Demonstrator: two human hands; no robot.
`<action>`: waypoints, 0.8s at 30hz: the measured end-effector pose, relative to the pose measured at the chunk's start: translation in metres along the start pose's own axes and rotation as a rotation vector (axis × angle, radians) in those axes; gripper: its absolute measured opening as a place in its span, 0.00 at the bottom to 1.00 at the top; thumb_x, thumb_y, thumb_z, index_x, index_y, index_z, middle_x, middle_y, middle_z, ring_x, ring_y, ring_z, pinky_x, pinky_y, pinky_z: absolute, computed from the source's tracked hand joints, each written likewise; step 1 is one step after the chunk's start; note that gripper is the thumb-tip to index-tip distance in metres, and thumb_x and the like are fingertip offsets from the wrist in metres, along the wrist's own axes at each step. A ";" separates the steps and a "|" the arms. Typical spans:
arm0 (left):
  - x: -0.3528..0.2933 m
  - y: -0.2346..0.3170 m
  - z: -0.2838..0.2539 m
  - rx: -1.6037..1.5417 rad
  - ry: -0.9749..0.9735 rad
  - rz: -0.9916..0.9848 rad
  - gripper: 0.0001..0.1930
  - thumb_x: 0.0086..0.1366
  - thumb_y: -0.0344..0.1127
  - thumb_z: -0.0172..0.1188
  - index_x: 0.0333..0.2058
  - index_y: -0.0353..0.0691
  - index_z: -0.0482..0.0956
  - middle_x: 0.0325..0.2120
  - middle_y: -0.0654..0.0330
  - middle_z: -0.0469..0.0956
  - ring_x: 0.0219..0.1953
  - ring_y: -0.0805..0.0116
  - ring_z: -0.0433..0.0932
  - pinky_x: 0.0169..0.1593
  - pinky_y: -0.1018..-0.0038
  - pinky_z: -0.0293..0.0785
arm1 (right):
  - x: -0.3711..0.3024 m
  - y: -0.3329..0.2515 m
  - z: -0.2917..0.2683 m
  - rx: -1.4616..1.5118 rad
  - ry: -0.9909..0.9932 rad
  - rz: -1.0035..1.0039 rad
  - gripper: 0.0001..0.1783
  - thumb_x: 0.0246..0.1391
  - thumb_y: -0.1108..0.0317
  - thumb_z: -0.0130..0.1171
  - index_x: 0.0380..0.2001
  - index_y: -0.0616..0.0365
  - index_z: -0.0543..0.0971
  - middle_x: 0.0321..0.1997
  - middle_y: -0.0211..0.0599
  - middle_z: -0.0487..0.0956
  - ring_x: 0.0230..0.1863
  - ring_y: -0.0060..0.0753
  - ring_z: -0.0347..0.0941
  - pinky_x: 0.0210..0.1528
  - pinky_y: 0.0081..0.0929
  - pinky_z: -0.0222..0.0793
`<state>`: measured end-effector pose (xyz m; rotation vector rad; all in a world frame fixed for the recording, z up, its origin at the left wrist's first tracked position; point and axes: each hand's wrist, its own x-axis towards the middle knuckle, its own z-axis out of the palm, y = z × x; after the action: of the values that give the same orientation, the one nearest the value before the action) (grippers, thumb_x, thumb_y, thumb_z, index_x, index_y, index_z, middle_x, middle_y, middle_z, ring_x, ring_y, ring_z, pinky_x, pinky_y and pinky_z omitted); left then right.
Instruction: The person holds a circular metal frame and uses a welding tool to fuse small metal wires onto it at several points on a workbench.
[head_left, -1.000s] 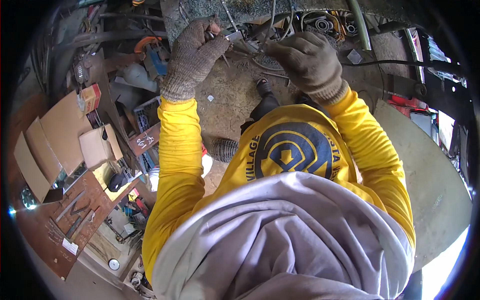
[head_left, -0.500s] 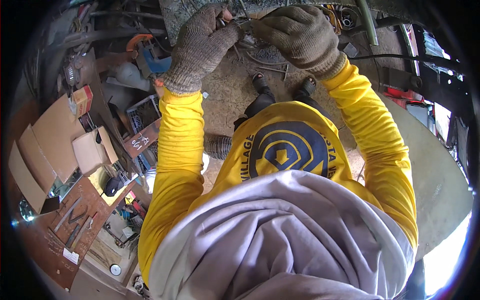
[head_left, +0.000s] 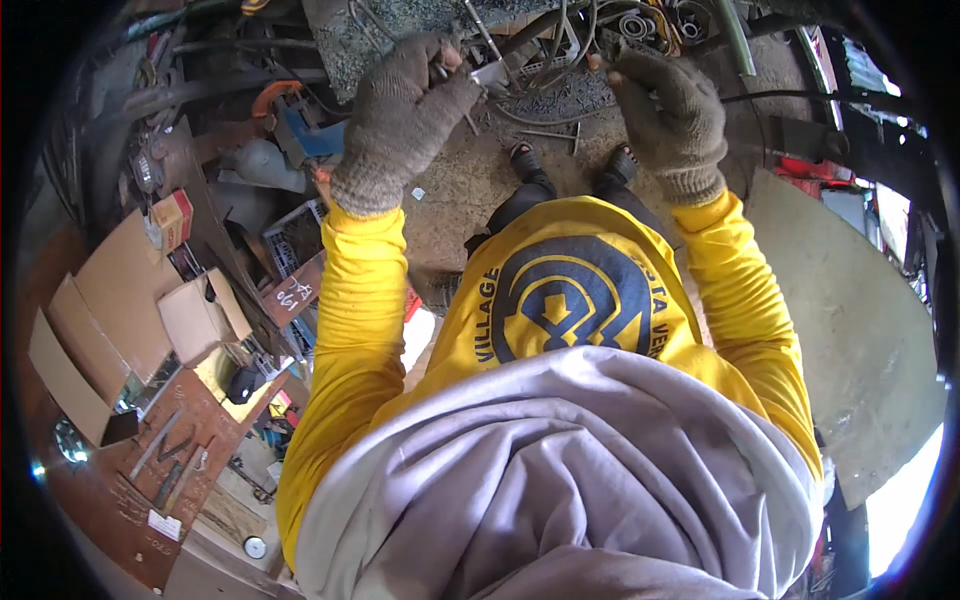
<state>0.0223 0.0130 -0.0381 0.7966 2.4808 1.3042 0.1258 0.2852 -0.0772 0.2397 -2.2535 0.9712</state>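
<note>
My left hand (head_left: 408,118), in a grey-brown knit glove with a bare fingertip showing, is closed at the upper middle. It pinches a small flat light-grey metal piece (head_left: 491,75), whose full shape I cannot make out. To the right, my right hand (head_left: 678,118) wears a matching glove. Its thumb and forefinger are apart, with nothing visible between them. Thin metal rods and bent tubes (head_left: 575,65) lie beyond and between the hands, above a floor strewn with dark shavings.
At the left, open cardboard boxes (head_left: 190,318) stand by a brown workbench (head_left: 95,505) carrying hand tools (head_left: 185,475). A blue and orange machine (head_left: 305,130) is beyond my left forearm. A large pale sheet (head_left: 850,340) leans at the right. Metal rings (head_left: 637,25) lie at the far side.
My right hand has moved right and slightly nearer, away from my left hand, with its fingers parting. My left hand has come slightly nearer, still pinching the piece.
</note>
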 end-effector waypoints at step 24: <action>0.008 -0.003 0.010 0.002 -0.028 0.183 0.12 0.62 0.31 0.69 0.41 0.39 0.76 0.28 0.62 0.80 0.29 0.76 0.80 0.31 0.78 0.75 | -0.039 -0.075 0.075 0.505 0.233 0.846 0.12 0.58 0.66 0.69 0.44 0.59 0.84 0.36 0.36 0.86 0.35 0.21 0.81 0.38 0.20 0.77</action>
<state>0.0187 0.0226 -0.0461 1.0571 2.4353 1.3380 0.1482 0.1758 -0.0968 -0.6399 -1.8438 1.8820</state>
